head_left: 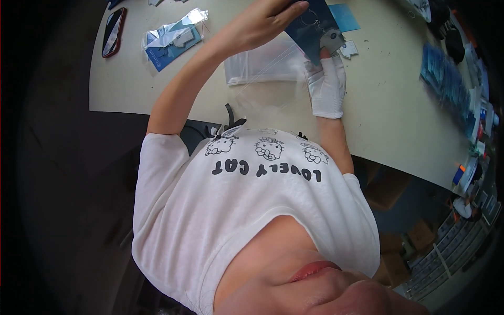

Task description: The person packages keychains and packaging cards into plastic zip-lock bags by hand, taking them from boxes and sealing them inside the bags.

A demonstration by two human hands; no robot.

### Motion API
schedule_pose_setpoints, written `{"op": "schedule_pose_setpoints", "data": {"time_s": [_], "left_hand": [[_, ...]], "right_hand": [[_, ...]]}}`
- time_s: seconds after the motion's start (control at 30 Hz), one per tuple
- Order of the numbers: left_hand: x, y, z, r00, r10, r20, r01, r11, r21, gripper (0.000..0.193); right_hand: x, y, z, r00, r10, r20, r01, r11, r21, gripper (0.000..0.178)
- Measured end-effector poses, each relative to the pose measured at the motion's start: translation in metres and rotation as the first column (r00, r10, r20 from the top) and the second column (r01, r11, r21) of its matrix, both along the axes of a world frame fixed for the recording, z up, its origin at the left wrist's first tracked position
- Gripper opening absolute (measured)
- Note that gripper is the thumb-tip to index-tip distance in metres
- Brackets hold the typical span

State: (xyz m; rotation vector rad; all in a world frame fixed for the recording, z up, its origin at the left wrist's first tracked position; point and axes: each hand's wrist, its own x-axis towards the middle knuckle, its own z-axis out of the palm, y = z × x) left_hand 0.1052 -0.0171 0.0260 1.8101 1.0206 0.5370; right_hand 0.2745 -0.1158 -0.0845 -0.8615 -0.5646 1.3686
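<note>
My left hand, bare, reaches to the far middle of the table and grips the left side of a dark blue card, its thumb stretched along the card. A metal ring and a grey keychain lie against the card's face. My right hand, in a white glove with a bare fingertip showing, holds the card's lower right corner next to the keychain. Below the card lie clear plastic bags. Just right of the keychain are a small white piece and a light blue square card.
At the far left, a phone lies near a clear-wrapped blue card pack. A row of blue packets lines the table's right side, with assorted items beyond. Cardboard boxes stand below the table's right edge.
</note>
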Motion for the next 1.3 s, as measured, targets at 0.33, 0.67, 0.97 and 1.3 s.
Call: {"op": "schedule_pose_setpoints", "data": {"time_s": [0.33,0.67,0.97,1.3], "left_hand": [[0.011,-0.048,-0.060,0.925,0.139,0.354,-0.132,0.990,-0.043,0.019],[0.005,-0.077,-0.095,0.902,0.322,-0.287,-0.053,0.743,0.667,0.043],[0.001,-0.074,-0.113,0.955,0.130,-0.265,-0.028,0.935,0.355,0.021],[-0.027,-0.056,-0.092,0.980,0.192,-0.043,-0.185,0.973,0.135,0.023]], "right_hand": [[0.034,-0.014,0.019,1.000,0.026,-0.003,-0.026,0.997,-0.079,0.033],[0.071,-0.028,-0.001,0.855,-0.413,0.315,0.428,0.904,0.024,0.033],[0.082,-0.031,-0.009,0.811,-0.420,0.407,0.442,0.896,0.045,0.031],[0.095,-0.025,-0.012,0.804,-0.260,0.536,0.271,0.961,0.059,0.028]]}}
